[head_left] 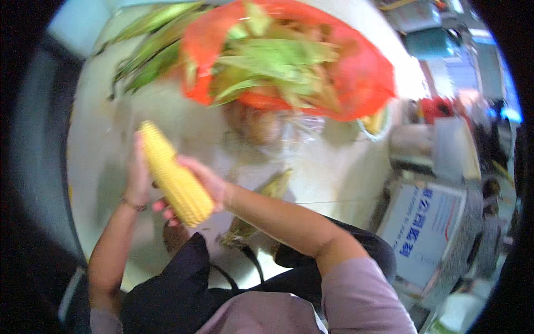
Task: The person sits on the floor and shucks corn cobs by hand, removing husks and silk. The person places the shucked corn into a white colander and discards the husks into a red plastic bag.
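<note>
A husked yellow ear of corn (pixel 173 175) is held slantwise over my lap, its narrower tip up and to the left. My right hand (pixel 203 177) grips its thicker lower half, with the thumb side on top and fingertips showing underneath. Alongside the tip half is my left hand (pixel 138 172), blurred; its fingers are partly hidden behind the ear, so whether they grip it cannot be made out. On the floor past my right forearm lies a piece of corn husk (pixel 275 186), with a tuft of silk and scraps (pixel 236 236) nearer my legs.
A red plastic bag (pixel 361 72) heaped with green husks (pixel 278 58) lies ahead on the pale floor (pixel 334 167). Several unhusked ears (pixel 153 50) rest left of it. Brownish items (pixel 258 125) in clear plastic sit before it. A printed box (pixel 420 234) stands at right.
</note>
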A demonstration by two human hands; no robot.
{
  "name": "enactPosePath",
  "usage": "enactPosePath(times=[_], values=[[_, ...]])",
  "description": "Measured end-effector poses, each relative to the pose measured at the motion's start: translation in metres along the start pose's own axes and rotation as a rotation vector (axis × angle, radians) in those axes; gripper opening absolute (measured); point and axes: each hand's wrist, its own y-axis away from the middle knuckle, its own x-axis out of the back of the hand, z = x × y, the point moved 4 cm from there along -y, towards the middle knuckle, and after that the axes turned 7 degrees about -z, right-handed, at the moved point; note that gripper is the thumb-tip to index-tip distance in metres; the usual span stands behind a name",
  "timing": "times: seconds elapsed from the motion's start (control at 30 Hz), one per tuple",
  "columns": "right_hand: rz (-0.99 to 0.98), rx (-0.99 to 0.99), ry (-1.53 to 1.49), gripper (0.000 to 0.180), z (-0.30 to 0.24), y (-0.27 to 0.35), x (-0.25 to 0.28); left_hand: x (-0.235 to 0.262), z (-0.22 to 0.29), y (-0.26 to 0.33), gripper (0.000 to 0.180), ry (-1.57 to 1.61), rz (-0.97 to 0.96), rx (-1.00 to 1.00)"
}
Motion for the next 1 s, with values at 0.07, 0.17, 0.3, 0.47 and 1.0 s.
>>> enactPosePath(times=[0.07,0.17,0.3,0.47,1.0], values=[[0.118,-0.021,0.318,0.070,-0.009,0.018,0.009,-0.012,0.019,-0.009,0.052,-0.061,0.161,-0.010],[0.246,-0.053,0.574,0.062,-0.024,0.068,0.005,-0.025,0.030,-0.012,0.049,-0.412,0.046,0.004],[0.417,-0.143,0.610,0.062,-0.034,0.198,0.025,-0.109,0.037,0.024,0.038,-0.759,-0.400,-0.290],[0.829,0.260,0.555,0.060,-0.032,0.398,0.038,-0.175,0.048,0.028,0.029,-1.109,-0.590,-0.331],[2.584,1.068,2.077,0.035,-0.193,0.564,0.066,-0.280,-0.033,0.027,0.014,-1.012,-0.748,0.096]])
